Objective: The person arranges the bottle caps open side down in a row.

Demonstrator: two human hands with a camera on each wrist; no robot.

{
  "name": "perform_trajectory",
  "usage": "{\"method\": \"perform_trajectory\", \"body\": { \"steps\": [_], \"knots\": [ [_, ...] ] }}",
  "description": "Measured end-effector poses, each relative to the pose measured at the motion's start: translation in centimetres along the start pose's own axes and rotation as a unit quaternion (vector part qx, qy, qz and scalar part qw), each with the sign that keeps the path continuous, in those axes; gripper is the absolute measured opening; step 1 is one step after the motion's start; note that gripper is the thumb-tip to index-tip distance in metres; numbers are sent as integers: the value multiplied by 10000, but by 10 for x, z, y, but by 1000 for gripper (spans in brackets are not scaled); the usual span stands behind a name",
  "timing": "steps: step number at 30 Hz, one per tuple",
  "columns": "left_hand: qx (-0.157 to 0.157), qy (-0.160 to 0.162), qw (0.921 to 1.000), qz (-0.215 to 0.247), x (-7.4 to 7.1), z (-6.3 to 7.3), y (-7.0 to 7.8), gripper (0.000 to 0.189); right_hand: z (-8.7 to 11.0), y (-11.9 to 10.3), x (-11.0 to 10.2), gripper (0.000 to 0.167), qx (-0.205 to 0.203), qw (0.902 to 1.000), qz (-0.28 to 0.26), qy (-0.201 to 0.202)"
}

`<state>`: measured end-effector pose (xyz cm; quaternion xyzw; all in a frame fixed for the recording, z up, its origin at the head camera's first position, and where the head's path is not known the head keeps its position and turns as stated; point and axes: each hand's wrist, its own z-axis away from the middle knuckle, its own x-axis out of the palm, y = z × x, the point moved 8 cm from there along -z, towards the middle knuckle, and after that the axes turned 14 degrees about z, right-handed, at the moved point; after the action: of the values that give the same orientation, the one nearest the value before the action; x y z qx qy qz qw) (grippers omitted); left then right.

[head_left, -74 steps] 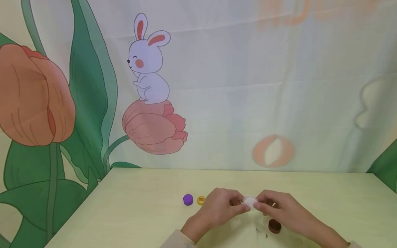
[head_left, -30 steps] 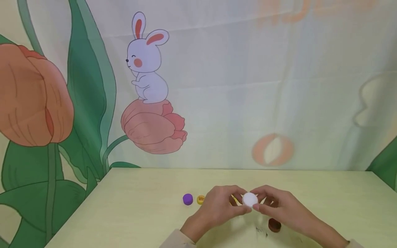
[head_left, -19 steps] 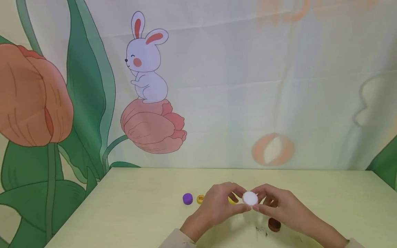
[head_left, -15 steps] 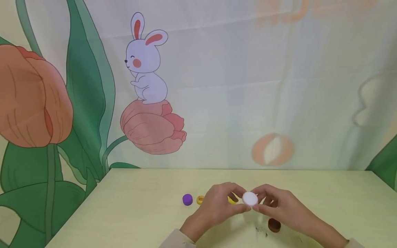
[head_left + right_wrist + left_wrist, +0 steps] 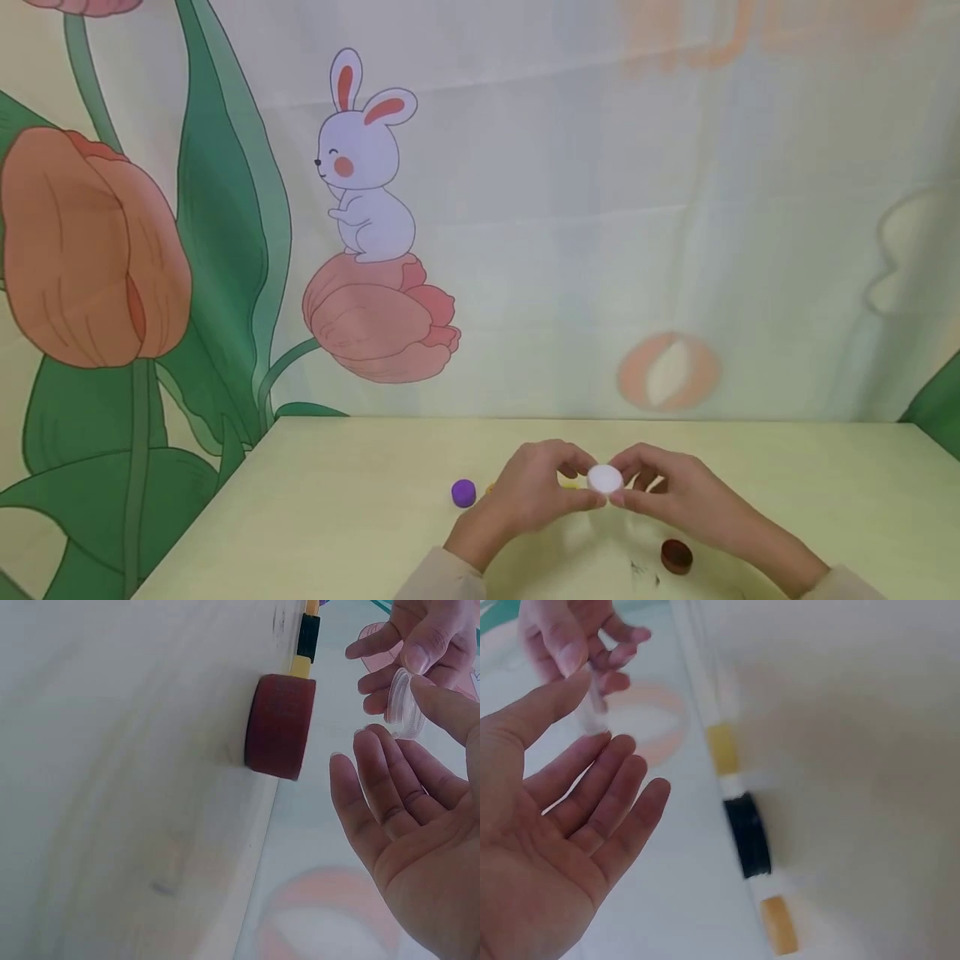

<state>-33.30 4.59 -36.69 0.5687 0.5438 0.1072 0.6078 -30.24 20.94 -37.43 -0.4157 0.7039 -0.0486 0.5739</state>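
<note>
A translucent white bottle cap (image 5: 604, 479) with a ridged side is held above the table between both hands. My left hand (image 5: 528, 492) pinches its left edge between thumb and fingertips. From the other side, my right hand (image 5: 682, 492) pinches the right edge the same way. The right wrist view shows the ridged rim of the clear cap (image 5: 406, 705) between the two thumbs and the forefingers. The other fingers of each hand are spread loosely and touch nothing. On the table below the right hand lies a dark red-brown cap (image 5: 677, 556).
A purple cap (image 5: 463, 492) stands left of the left hand, which largely hides the yellow ones. In the left wrist view, a black cap (image 5: 748, 835) stands between a yellow cap (image 5: 722, 748) and an orange-yellow one (image 5: 779, 925). Small dark marks (image 5: 643, 573) spot the table.
Both hands have raised the white cap slightly and tilted it, so its round face now shows toward the head camera. Both grips stay on it. The head view has shifted a little.
</note>
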Motion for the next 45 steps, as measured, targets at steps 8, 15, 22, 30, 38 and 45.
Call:
{"method": "perform_trajectory", "body": {
  "steps": [8, 15, 22, 30, 38, 45],
  "knots": [
    [-224, -237, 9991, -258, -6, -26, -4, 25, -14, 12, -5, 20, 140, 9999, 53, 45],
    [-368, -234, 9988, -242, -1, -40, -9, 23, -23, 28, -6, 21, 281, 9994, 160, -135],
    [-424, -313, 9981, -334, 7, -41, -15, 20, -23, 37, -2, 22, 422, 9984, 188, -319],
    [-540, -424, 9969, -376, 16, -41, -25, 19, -20, 38, 5, 22, 478, 9968, 47, -632],
    [-547, -597, 9952, -546, 22, -42, -30, 20, -19, 40, 12, 21, 494, 9947, -103, -899],
    [-657, -716, 9927, -718, 23, -40, -33, 20, -19, 41, 17, 20, 474, 9942, -128, -956]
  ]
}}
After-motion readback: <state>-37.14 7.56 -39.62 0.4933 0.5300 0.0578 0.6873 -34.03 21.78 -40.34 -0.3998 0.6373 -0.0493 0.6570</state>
